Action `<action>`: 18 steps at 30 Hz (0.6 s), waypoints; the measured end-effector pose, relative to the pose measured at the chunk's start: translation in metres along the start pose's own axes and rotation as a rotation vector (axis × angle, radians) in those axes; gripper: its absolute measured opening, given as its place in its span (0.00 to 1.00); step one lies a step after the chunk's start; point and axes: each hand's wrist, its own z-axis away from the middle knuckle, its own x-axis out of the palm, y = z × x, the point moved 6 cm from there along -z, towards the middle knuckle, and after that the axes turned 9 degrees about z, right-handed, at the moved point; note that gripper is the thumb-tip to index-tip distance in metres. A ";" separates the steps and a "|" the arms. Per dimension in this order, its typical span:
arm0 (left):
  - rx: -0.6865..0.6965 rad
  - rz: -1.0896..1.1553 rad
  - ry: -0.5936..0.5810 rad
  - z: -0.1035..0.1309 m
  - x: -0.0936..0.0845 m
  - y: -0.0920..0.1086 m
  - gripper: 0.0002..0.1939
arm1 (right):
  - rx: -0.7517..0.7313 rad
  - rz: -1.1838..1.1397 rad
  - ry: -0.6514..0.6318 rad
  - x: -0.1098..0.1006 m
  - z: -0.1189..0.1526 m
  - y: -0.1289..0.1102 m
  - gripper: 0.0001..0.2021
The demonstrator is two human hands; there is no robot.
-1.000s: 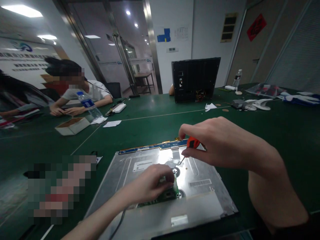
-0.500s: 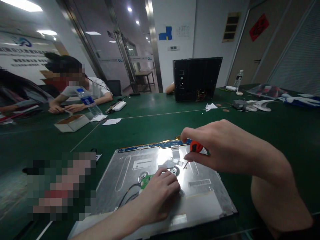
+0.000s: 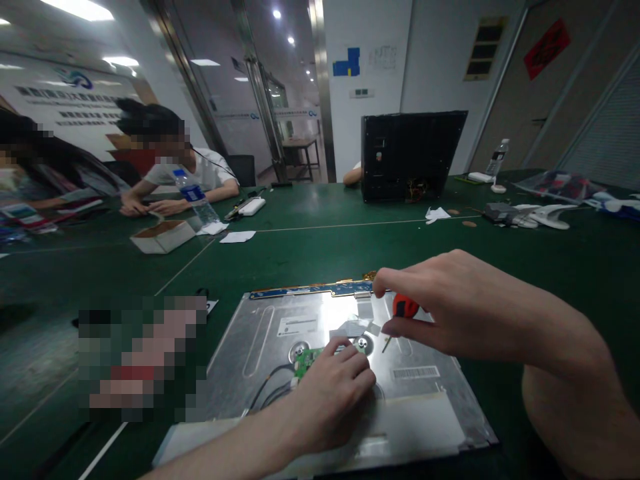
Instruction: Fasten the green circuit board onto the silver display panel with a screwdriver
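A silver display panel [image 3: 270, 347] lies back side up on the green table, with a blue circuit strip [image 3: 310, 290] along its far edge. My left hand [image 3: 337, 387] rests on the panel's middle, over the near right part of a green circuit board [image 3: 306, 360]; its fingers are bent and their tips are partly hidden. Black cables [image 3: 270, 387] run from the board toward the near left. In my right hand [image 3: 440, 310] is a red screwdriver [image 3: 404, 306], gripped between thumb and fingers above the panel's right part, its thin shaft slanting down to the left.
Beyond the panel stand a black monitor-like box [image 3: 413, 157], an open carton [image 3: 163, 237] and a water bottle [image 3: 197, 197]. A person in white [image 3: 210, 167] sits across the table at the left. Gloves [image 3: 545, 215] lie at the far right.
The whole view has shifted, so the panel, hands and background appear farther right. My right hand still holds the screwdriver, and my left hand stays on the board.
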 end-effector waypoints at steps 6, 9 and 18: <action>0.012 0.076 -0.029 0.001 -0.003 -0.003 0.14 | -0.113 -0.089 -0.047 0.004 0.013 -0.001 0.04; 0.010 0.115 0.003 0.000 -0.009 -0.003 0.10 | -0.132 -0.110 -0.064 0.005 0.014 -0.001 0.04; -0.001 0.120 0.039 -0.001 -0.012 0.000 0.04 | -0.116 -0.071 -0.093 0.005 0.008 -0.006 0.03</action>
